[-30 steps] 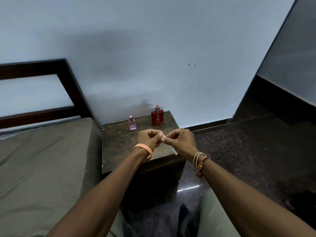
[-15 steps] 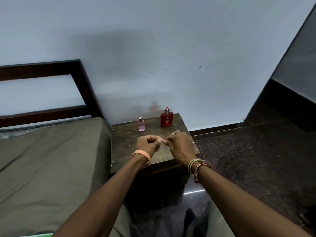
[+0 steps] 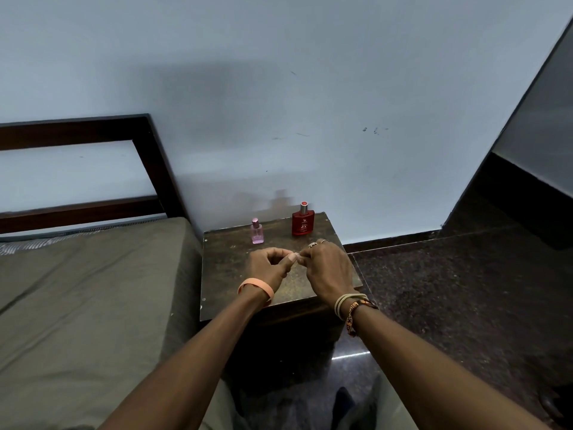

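Left hand point(image 3: 267, 265) near liquid-filled pink bottle point(image 3: 257, 233)

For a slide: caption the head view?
Left hand and right hand pinch a pale scrap over a table with pink bottle and red bottle.

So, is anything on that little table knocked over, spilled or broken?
Nothing stands out. The pink bottle and red bottle stand upright on the table, nothing spilled. The left hand and right hand pinch a small pale thing I can't make out.
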The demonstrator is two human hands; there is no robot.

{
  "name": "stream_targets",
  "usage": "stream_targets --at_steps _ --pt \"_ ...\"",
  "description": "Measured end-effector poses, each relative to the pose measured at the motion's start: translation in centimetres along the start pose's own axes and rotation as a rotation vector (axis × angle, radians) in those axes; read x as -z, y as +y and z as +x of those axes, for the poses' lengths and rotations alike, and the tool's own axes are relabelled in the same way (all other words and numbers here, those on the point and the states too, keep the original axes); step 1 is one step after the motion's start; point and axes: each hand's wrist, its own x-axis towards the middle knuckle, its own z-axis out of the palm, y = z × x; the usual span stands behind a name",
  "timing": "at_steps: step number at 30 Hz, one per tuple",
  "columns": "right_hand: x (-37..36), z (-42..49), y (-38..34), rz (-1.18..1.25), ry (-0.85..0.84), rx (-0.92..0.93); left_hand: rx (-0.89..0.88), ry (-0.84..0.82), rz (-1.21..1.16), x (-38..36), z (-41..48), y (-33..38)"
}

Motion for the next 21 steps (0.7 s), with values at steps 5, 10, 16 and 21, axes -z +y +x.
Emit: stream_targets --at_steps 5,10,16,21 --pt "0.4 0.3 -0.3 0.092 0.049 -0.080 -0.031 0.059 0.057 0.0 0.2 -0.1" --pt "0.3 0.2 -0.9 0.148 -0.004 -0.108 -0.064 0.075 0.104 -0.3 0.0 -0.5" --pt "-0.2 0.2 -0.9 0.304 -0.088 -0.148 -0.049 0.060 0.101 0.0 0.2 -0.7" --pt "-0.4 0.7 -1.1 0.652 -0.092 -0.364 0.014 0.040 -0.057 0.6 0.4 -0.2"
